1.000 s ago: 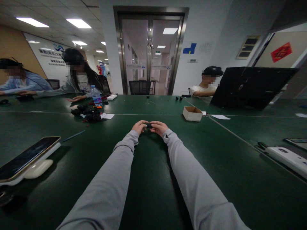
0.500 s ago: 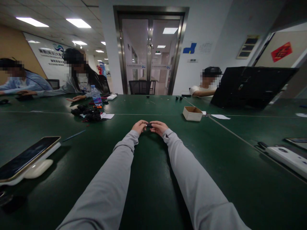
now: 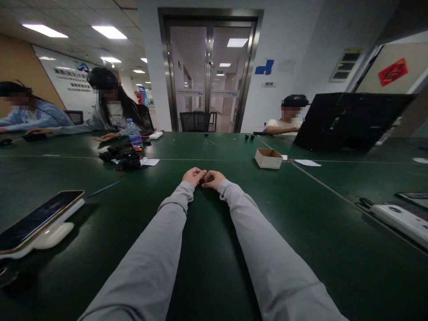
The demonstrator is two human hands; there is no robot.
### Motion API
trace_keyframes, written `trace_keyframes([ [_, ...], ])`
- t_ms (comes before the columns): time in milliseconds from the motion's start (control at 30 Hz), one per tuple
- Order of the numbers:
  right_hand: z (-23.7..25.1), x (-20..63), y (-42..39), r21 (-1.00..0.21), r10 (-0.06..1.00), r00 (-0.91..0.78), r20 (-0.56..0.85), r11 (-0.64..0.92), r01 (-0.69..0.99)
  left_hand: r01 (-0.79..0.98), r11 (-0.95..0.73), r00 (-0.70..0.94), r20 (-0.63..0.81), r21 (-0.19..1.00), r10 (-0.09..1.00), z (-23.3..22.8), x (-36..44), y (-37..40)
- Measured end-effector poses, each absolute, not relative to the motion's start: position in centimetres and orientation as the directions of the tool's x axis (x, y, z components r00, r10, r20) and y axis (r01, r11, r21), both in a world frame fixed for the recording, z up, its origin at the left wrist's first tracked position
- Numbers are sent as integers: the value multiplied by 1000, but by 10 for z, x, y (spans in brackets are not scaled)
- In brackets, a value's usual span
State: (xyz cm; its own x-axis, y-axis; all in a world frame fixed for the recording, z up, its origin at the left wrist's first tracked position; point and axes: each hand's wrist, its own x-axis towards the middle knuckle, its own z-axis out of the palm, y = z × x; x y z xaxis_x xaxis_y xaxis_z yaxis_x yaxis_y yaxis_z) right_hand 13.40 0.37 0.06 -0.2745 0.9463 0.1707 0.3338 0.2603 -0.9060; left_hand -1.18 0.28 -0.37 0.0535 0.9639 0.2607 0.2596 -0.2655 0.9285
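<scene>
Both my arms, in grey sleeves, reach forward over the green table [image 3: 207, 249]. Between my hands is a small black piece [image 3: 201, 181], mostly hidden by the fingers and too small to name. My left hand [image 3: 192, 177] is closed, its thumb and fingers pinched on this piece. My right hand [image 3: 215, 179] is curled, with its thumb and fingertips brought together at the piece's right side. The fingertips of the two hands nearly meet.
An open cardboard box [image 3: 268, 159] stands ahead right. A pile of black parts [image 3: 122, 157] and a water bottle [image 3: 134, 133] are ahead left. A phone [image 3: 40, 218] lies left, a power strip [image 3: 401, 220] right. Other people sit across the table behind a black monitor [image 3: 351, 120] and at left.
My right hand has shifted left and curled in toward my left hand. The black piece, which showed lengthwise between the hands, is now mostly covered by fingers.
</scene>
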Motion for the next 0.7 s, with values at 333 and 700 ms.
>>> trace_keyframes([
  [333,10,139,-23,-995,921,-388,48,80,65,433,-164,220,73,886,973,21,-5,-15],
  [700,40,359,-151,-943,992,-106,-73,-34,330,943,-121,170,-137,311,976,117,-182,-136],
])
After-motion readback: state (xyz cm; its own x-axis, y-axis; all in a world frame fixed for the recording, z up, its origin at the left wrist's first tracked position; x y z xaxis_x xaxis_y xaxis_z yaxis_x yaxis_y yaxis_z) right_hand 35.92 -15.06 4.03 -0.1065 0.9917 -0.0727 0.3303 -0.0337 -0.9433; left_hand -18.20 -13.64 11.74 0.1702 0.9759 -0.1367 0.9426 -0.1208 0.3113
